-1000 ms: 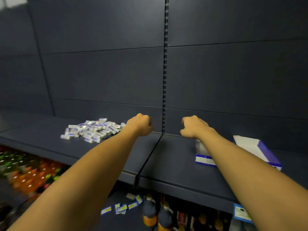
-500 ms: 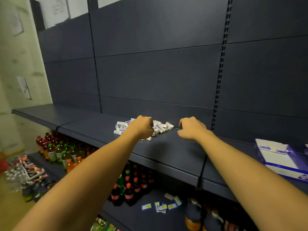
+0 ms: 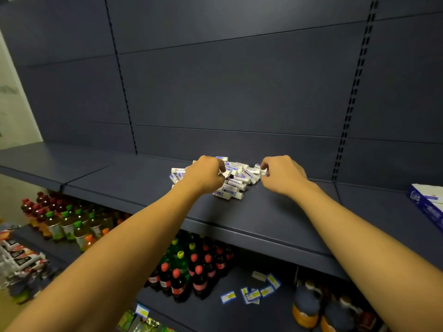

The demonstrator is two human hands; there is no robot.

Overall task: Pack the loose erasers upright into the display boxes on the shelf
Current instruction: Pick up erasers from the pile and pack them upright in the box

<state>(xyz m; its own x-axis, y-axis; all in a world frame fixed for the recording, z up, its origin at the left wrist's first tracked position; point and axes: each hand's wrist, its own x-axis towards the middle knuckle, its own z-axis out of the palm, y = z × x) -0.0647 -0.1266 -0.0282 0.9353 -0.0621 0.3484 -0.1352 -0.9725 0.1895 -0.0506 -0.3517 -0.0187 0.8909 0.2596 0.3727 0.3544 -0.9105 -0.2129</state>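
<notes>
Reaching out over the dark shelf (image 3: 251,219), I have both arms stretched toward the heap of loose erasers (image 3: 236,180), which lies near the back edge of the shelf board, close to the rear panel. My left hand (image 3: 205,174) sits on the left side of the heap with its fingers curled down into it; the fingertips seem to be closing on an eraser, though the back of the hand hides what they hold, so I cannot tell for sure. My right hand (image 3: 282,174) rests at the right side of the heap, fingers bent, thumb and forefinger pinching the end of a white eraser at the pile's right edge. The erasers lie flat and jumbled, white with blue-printed sleeves, a few strayed toward the front of the heap. A display box (image 3: 429,204), blue and white, stands at the far right end of the shelf, well apart from the heap and cut off by the frame. Below the shelf's front edge, bottles with red caps (image 3: 189,276) stand in rows on a lower shelf, green-capped bottles (image 3: 69,226) further left, and small price labels (image 3: 251,293) lie scattered beside them
</notes>
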